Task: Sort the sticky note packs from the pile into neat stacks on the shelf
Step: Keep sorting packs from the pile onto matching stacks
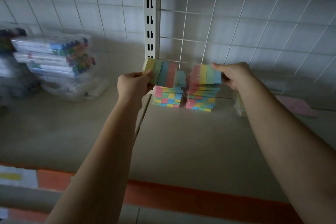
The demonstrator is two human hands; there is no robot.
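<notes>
In the head view, an orange strip (pixel 200 198) runs along the front lip of the shelf (pixel 181 142), nearest the camera, and two bare forearms reach over it toward the back. The left hand (pixel 134 85) grips one sticky note pack (pixel 161 73) by its lower left corner, fingers curled round the edge, holding it tilted in the air above and left of the stacks; its stripes read yellow, green, blue, pink. The right hand (pixel 234 75) pinches a second pack (pixel 206 74) by its right edge, thumb on top, at the top of the right stack (pixel 201 99); whether it rests on the stack or hangs just above cannot be told. The left stack (pixel 168 97) stands just beside the right one, both against the wire grid back panel (pixel 236 32), next to the slotted white upright (pixel 150 29). Well to the left on the shelf lies a blurred pile of marker sets (pixel 52 58) in clear packaging. To the right, behind the right forearm, sit a pale pink sheet (pixel 298 105) and some blurred clear packets (pixel 239 103).
</notes>
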